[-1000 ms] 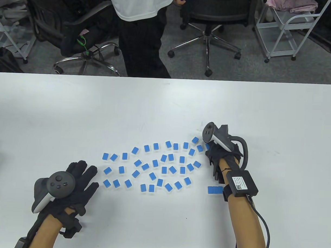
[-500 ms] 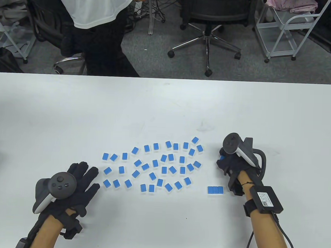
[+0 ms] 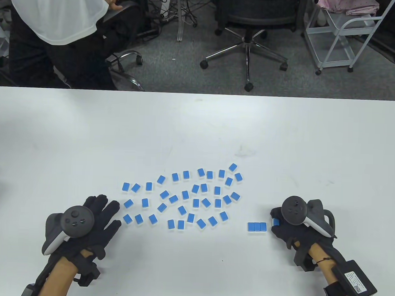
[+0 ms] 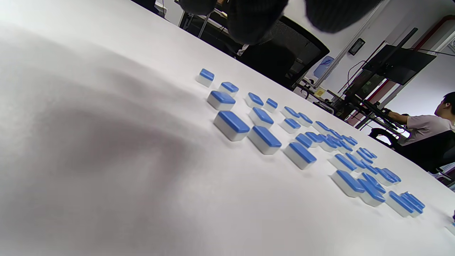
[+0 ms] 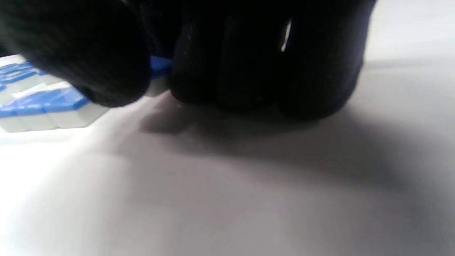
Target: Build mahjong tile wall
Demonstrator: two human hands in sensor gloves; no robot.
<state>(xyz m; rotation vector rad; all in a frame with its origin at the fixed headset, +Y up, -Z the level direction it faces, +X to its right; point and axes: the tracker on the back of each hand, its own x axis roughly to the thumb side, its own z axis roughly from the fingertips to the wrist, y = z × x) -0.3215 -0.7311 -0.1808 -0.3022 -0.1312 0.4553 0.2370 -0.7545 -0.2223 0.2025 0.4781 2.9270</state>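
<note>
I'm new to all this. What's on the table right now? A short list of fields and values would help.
table: white
loose tiles: blue-backed, scattered, face down
started row: three tiles side by side
left hand: flat on the table, fingers spread, holding nothing
right hand: pinching one tile just right of the row
held tile: blue and white, not yet joined to the row

From my remote seat, the loose tiles (image 3: 183,194) were a scattered patch of small blue-backed, white-bodied blocks lying face down mid-table, turned every which way. To their right sat a row of three tiles (image 3: 257,226), touching side by side. One more tile (image 3: 275,222) was just right of that row, tilted, mostly hidden.
</note>
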